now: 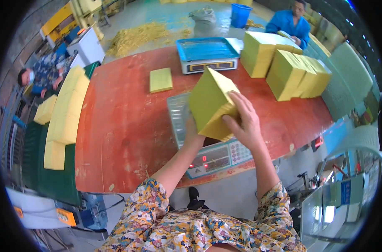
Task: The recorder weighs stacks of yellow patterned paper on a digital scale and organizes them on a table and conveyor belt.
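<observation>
Stack of yellow sheets [208,103] is tilted above the near scale [214,161] on the red table [115,113], right hand [246,122] clasping its right edge, left hand [191,131] at its lower left, fingers hidden, closure indeterminable.

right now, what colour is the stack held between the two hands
The stack is yellow; it shows best in the head view.

White-and-teal plastic scale [224,160] w/ a rectangular display [216,161]: red LED digit [204,158] lit & legible. Round-button keypad [240,151] markings are too tiny tbh. Blue rectangular label [345,192], lower R: white print, can't make it out imo.
</observation>
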`<move>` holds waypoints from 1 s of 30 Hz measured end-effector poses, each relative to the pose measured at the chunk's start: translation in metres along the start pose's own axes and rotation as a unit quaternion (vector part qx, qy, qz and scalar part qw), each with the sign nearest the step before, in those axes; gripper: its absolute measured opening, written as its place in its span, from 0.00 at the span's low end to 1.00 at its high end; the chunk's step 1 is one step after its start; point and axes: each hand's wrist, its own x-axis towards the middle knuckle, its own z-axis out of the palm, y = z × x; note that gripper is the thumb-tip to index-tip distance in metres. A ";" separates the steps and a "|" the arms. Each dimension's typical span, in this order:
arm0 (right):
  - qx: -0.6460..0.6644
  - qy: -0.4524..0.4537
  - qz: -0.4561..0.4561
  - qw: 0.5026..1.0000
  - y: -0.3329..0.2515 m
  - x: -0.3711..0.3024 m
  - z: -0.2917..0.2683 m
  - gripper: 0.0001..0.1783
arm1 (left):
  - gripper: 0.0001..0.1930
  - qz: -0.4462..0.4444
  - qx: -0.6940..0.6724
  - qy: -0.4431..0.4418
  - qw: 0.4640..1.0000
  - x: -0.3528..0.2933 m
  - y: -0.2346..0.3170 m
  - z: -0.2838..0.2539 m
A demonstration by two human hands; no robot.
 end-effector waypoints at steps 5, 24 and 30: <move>-0.064 -0.015 0.038 0.997 -0.019 0.001 0.022 0.31 | 0.21 -0.365 -0.165 0.011 0.916 -0.033 0.003 -0.042; 0.063 -0.147 -0.086 0.983 -0.301 0.028 0.242 0.24 | 0.55 -0.177 0.803 0.229 0.520 -0.019 0.313 -0.608; 0.105 -0.237 -0.074 0.963 -0.324 0.023 0.281 0.23 | 0.49 -0.062 0.814 0.088 0.571 -0.047 0.311 -0.602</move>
